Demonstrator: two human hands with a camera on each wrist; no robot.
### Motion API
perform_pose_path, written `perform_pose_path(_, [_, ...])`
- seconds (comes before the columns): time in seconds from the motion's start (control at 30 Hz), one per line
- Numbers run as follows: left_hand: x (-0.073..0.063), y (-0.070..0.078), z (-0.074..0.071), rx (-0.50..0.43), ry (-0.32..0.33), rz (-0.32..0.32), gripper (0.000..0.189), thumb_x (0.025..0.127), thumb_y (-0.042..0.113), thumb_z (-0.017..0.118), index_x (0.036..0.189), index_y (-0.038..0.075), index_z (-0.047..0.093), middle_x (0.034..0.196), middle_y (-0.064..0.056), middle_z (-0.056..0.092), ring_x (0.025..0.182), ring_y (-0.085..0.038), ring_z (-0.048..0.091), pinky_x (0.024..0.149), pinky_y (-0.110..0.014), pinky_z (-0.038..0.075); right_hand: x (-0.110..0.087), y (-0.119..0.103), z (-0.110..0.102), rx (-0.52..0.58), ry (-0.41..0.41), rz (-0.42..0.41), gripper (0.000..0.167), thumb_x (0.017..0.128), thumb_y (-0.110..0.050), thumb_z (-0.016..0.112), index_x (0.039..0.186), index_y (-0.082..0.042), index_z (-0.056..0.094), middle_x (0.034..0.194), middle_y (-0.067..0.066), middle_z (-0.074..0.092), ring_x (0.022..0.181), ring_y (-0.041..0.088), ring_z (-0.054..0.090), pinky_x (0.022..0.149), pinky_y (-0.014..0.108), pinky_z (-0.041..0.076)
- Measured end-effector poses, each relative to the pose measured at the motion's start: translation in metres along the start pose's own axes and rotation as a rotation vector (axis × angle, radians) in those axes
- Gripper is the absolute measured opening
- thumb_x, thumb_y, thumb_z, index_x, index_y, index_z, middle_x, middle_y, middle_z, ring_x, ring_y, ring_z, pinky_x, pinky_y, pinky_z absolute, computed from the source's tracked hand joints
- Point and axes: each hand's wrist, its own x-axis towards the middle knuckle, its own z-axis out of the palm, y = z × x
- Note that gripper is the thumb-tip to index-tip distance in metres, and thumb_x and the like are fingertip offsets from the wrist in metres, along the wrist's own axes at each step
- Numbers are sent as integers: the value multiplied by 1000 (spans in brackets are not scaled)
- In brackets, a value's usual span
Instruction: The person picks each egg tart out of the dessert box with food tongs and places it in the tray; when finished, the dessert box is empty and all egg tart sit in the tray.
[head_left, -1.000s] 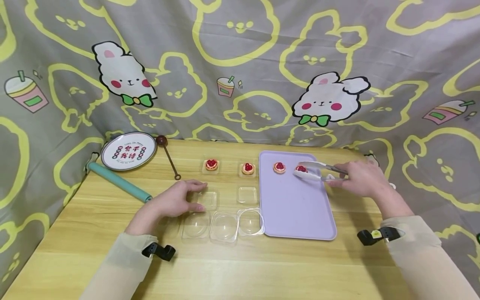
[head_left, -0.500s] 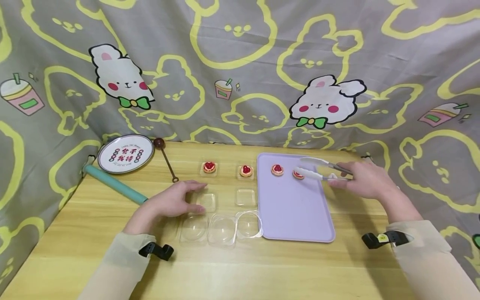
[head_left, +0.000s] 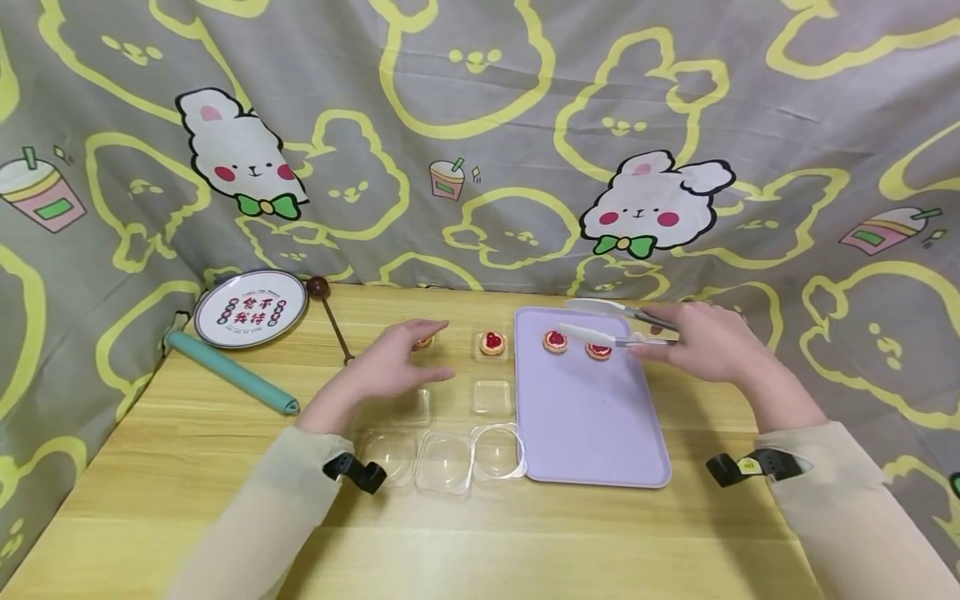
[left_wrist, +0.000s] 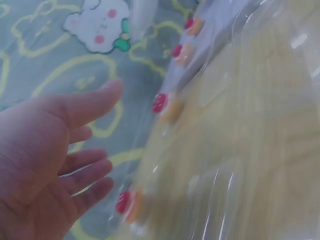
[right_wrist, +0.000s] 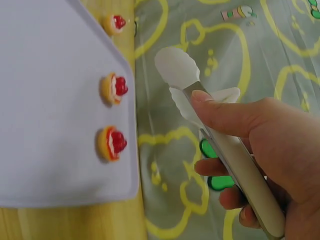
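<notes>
My left hand (head_left: 393, 362) hovers with fingers and thumb spread apart, and nothing is between them. Just beyond its fingers, a fruit tart (head_left: 424, 341) is partly hidden. Another red-topped tart (head_left: 492, 342) sits in a small clear plastic box base. On the lilac tray (head_left: 592, 433) lie two more tarts, a left one (head_left: 555, 341) and a right one (head_left: 598, 351). My right hand (head_left: 708, 342) grips metal tongs with white tips (right_wrist: 177, 67), raised above the tray's far end. The tong arms stand apart with no tart between them in the right wrist view.
Nearer the front are a bare clear base (head_left: 491, 396) and several clear domed lids (head_left: 446, 462). At the left lie a teal rolling pin (head_left: 232, 372), a patterned plate (head_left: 251, 308) and a long-handled brown-headed stick (head_left: 318, 288). A printed curtain (head_left: 517, 167) hangs behind the table.
My left hand has moved forward and right, over toward the far-left tart. The tongs in my right hand have shifted left and up, off the right tart, which stays on the tray.
</notes>
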Motion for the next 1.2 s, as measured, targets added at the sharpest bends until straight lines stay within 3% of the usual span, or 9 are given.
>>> perform_pose_path(0.17, [26, -1, 15, -42, 11, -49, 86, 92, 43, 84, 162, 12, 44, 159, -15, 49, 133, -39, 57, 114, -48, 45, 16, -18, 2, -12, -2, -70, 93, 88, -81, 64, 149, -11, 63, 127, 17, 73, 98, 34, 71, 75, 59, 56])
perform_pose_path(0.23, [35, -2, 20, -56, 7, -64, 86, 93, 42, 84, 163, 13, 43, 158, -16, 49, 131, -40, 59, 112, -49, 47, 23, -24, 5, -8, -1, -96, 92, 86, -81, 65, 147, -12, 65, 118, 13, 76, 91, 28, 69, 73, 55, 56])
perform_pose_path(0.4, [55, 2, 31, -37, -13, -79, 86, 93, 40, 84, 161, 7, 43, 154, -21, 51, 135, -37, 55, 115, -49, 44, 40, -37, 12, -5, -16, -149, 75, 89, -66, 76, 142, -12, 69, 96, 1, 73, 80, 22, 62, 67, 46, 52])
perform_pose_path(0.57, [70, 4, 39, -17, -48, -100, 86, 92, 41, 84, 159, 3, 45, 151, -24, 54, 139, -38, 52, 117, -47, 42, 54, -47, 20, -16, -30, -181, 72, 91, -61, 77, 141, -10, 69, 102, 5, 75, 83, 24, 66, 67, 49, 54])
perform_pose_path(0.77, [79, 6, 42, -1, -81, -119, 86, 92, 41, 85, 158, 2, 47, 152, -23, 54, 141, -37, 50, 117, -48, 41, 68, -58, 27, -25, -66, -181, 77, 89, -61, 78, 143, -7, 67, 109, 7, 76, 87, 25, 65, 74, 49, 54])
perform_pose_path(0.87, [82, 7, 43, 4, -94, -120, 84, 93, 38, 85, 158, 2, 46, 146, -25, 57, 134, -36, 55, 114, -47, 45, 74, -63, 30, -46, -77, -189, 78, 89, -64, 77, 142, -9, 68, 109, 7, 76, 90, 26, 67, 77, 51, 56])
perform_pose_path(1.07, [86, 6, 46, 19, -85, -114, 84, 91, 34, 87, 157, 0, 47, 135, -23, 62, 117, -29, 60, 107, -44, 49, 84, -72, 34, -75, -108, -188, 74, 89, -64, 77, 141, -13, 69, 102, 4, 74, 89, 26, 66, 72, 50, 54])
perform_pose_path(1.2, [87, 7, 48, 21, -82, -116, 84, 90, 32, 88, 155, -2, 47, 139, -24, 60, 122, -32, 58, 110, -44, 47, 90, -76, 35, -77, -139, -185, 72, 89, -62, 77, 140, -12, 70, 94, 1, 70, 85, 24, 62, 71, 46, 50])
